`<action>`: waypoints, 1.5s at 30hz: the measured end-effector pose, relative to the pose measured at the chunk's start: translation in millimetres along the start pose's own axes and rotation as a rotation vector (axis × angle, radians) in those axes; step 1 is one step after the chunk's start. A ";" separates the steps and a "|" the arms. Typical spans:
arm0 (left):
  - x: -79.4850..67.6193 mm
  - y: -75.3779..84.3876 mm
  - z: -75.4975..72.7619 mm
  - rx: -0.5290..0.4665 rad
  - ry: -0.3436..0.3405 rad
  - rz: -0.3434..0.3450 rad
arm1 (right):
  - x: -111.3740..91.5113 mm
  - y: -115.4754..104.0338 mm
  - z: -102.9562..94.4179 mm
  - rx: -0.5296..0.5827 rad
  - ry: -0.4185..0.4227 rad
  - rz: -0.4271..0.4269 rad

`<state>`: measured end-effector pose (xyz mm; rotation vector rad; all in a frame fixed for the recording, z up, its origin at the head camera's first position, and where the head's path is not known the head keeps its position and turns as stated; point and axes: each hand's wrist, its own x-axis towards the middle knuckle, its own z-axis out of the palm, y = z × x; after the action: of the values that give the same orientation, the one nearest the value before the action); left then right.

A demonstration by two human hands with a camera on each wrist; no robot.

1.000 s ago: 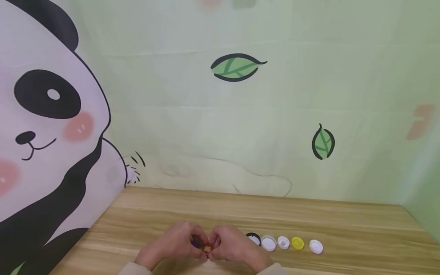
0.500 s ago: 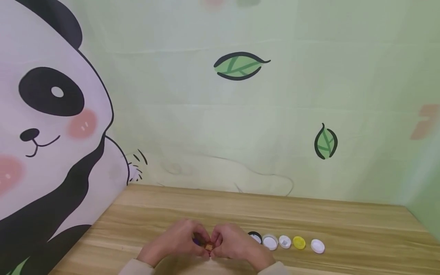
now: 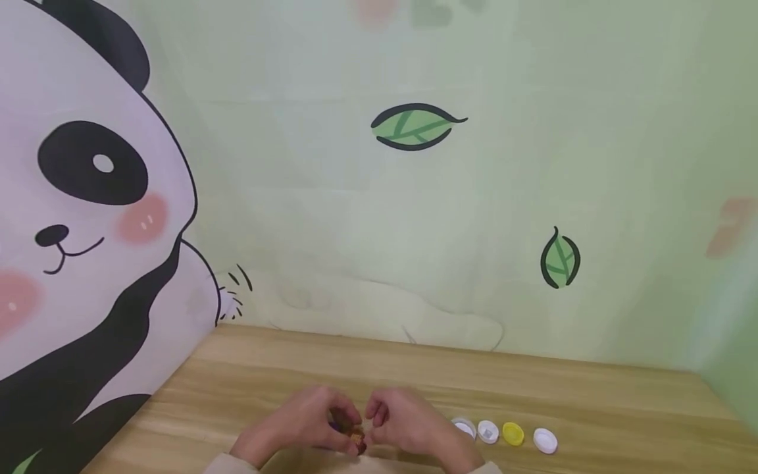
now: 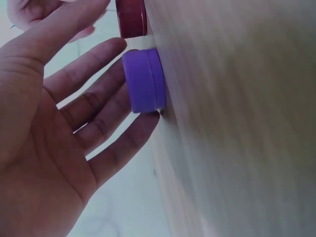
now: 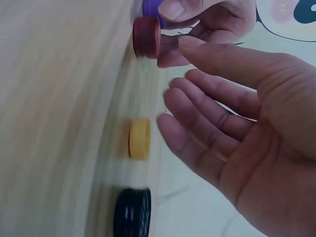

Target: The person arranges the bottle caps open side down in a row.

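Looks like the left hand [image 3: 304,418] has fingers spread loosely around the purple round plastic cap [image 4: 143,81], dark red round plastic cap [image 5: 147,37] just beside, probably to line them up, while the right hand [image 3: 411,424], fingers loose, holds nothing, with open wooden bench [image 5: 64,98] before the amber-yellow round plastic cap [image 5: 140,138].

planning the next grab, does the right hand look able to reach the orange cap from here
Probably yes: in the right wrist view, the right hand holds nothing, its fingertips are near the orange cap, and nothing shows between them. The black cap stands apart from it.
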<state>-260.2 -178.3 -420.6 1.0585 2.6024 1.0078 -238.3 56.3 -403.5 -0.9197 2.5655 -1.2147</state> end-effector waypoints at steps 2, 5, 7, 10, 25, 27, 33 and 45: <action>-0.1 0.0 1.2 -0.009 0.000 -0.004 | -1.9 2.2 -2.5 -0.013 0.027 -0.040; 2.4 -0.5 4.9 -0.024 0.006 0.004 | -3.5 6.1 -6.3 -0.032 0.055 -0.093; 6.5 -2.6 9.3 -0.004 0.019 0.029 | -4.5 9.6 -9.0 -0.055 0.067 -0.102; 15.8 -5.3 16.5 0.040 0.037 0.026 | -7.0 16.5 -13.8 -0.078 0.078 -0.094; 42.3 22.2 27.4 0.134 0.076 -0.085 | -13.4 36.2 -26.0 -0.215 0.067 -0.031; 42.5 22.1 28.6 0.130 0.076 -0.078 | -14.0 37.7 -26.1 -0.217 0.062 -0.021; 40.9 25.3 31.4 0.122 0.080 -0.065 | -16.3 41.0 -26.0 -0.188 0.044 -0.017; 40.8 22.7 34.3 0.114 0.088 -0.043 | -14.8 44.5 -21.1 -0.196 0.058 -0.047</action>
<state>-264.8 -121.0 -428.0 0.9993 2.7704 0.9261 -255.2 100.2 -424.5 -1.0015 2.7627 -1.0299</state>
